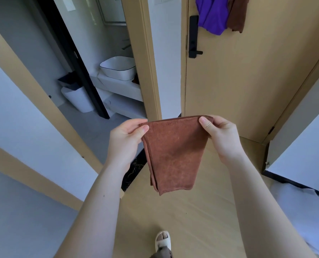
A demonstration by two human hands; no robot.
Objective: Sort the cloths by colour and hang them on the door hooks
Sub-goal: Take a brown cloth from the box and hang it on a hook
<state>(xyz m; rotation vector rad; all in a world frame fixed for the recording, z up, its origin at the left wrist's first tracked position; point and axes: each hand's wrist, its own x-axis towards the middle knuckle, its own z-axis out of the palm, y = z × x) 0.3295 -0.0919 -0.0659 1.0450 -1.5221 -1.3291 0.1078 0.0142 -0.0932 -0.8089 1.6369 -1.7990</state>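
Brown cloth: left hand, right hand

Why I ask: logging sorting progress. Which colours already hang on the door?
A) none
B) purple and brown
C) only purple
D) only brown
B: a purple cloth and a brown cloth hang high on the door; left hand and right hand pinch a second brown cloth.

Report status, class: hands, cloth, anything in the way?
Hands: left hand, right hand pinch top corners of folded brown microfibre cloth. On tan wooden door hang purple cloth, darker brown cloth. Nothing between.
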